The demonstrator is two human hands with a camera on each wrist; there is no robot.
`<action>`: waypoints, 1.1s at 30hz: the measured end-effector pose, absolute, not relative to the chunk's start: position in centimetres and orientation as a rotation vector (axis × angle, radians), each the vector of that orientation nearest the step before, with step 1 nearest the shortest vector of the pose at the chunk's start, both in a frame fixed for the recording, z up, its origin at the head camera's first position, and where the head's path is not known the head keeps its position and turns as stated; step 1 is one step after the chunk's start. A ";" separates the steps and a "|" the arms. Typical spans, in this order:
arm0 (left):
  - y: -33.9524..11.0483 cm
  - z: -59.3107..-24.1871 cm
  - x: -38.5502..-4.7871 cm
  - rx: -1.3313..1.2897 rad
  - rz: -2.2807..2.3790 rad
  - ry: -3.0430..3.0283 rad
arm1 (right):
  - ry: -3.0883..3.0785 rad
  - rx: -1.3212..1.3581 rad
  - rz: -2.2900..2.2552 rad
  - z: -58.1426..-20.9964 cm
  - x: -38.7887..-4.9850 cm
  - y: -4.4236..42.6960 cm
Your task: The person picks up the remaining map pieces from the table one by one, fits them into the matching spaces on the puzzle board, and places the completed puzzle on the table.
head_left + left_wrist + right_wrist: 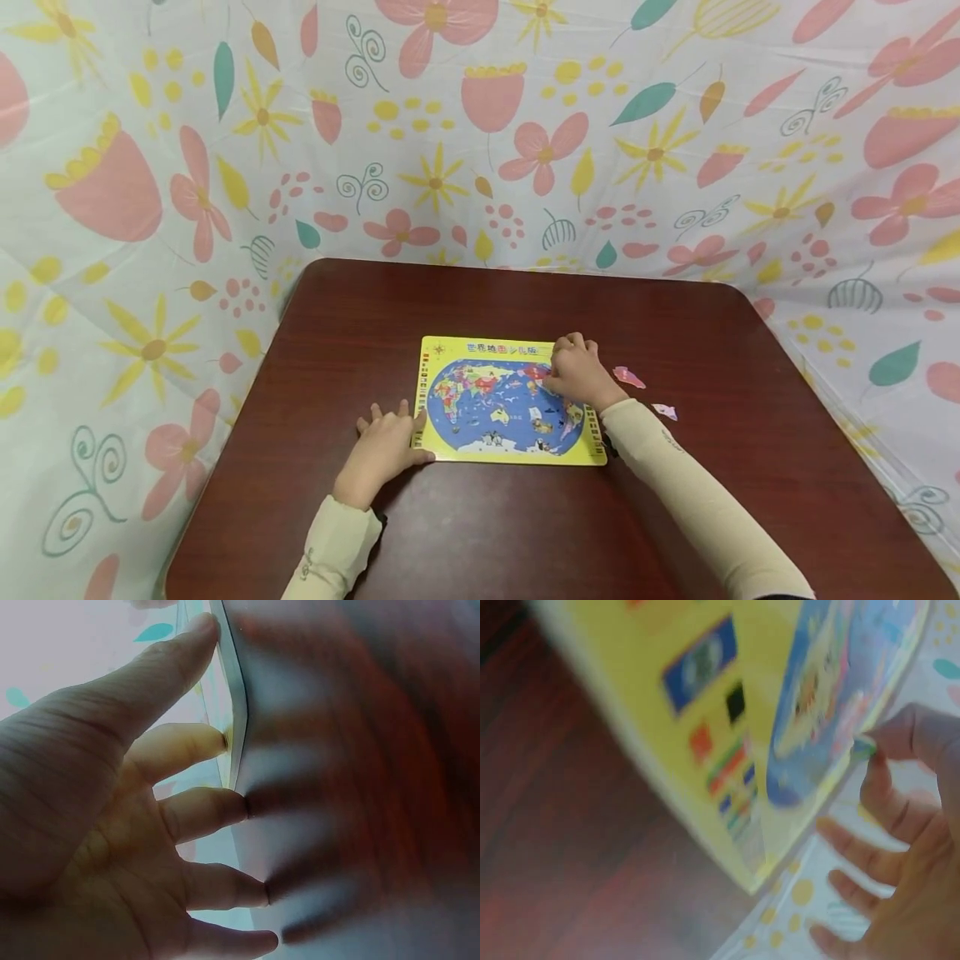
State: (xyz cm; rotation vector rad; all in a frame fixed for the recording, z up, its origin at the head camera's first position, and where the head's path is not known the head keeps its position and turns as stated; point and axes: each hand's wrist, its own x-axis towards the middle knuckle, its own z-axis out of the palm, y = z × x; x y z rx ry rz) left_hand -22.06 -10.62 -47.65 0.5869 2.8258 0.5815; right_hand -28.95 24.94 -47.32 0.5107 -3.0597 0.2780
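A world map puzzle board (450, 452) with a yellow border and a blue oval map lies flat on the table. My left hand (386, 446) is at its lower left corner, fingers spread, the thumb and index finger touching the board's edge. Over the board's upper right part, my right hand (581, 375) pinches a small blue-green puzzle piece (864, 748) between thumb and index finger, the other fingers apart. To the board's right lie a pinkish-red puzzle piece (628, 377) and a pale puzzle piece (664, 411). The right hand hides part of the map beneath it.
The dark reddish-brown table (352, 325) has rounded corners and extends around the board on all sides. A white cloth (480, 158) with flower and leaf prints hangs behind the table and along both sides.
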 end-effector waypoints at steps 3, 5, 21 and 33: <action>-10.6 -47.5 -22.1 0.582 0.579 2.826 | -3.078 0.439 0.291 -47.5 -29.4 24.3; -10.5 -47.6 -22.2 0.583 0.582 2.827 | -3.079 0.407 0.362 -47.1 -29.6 24.1; -10.7 -47.7 -22.0 0.593 0.583 2.837 | -3.128 0.727 0.319 -46.4 -29.7 26.3; -10.8 -47.7 -22.3 0.604 0.607 2.827 | -3.063 0.898 0.259 -46.5 -30.1 26.1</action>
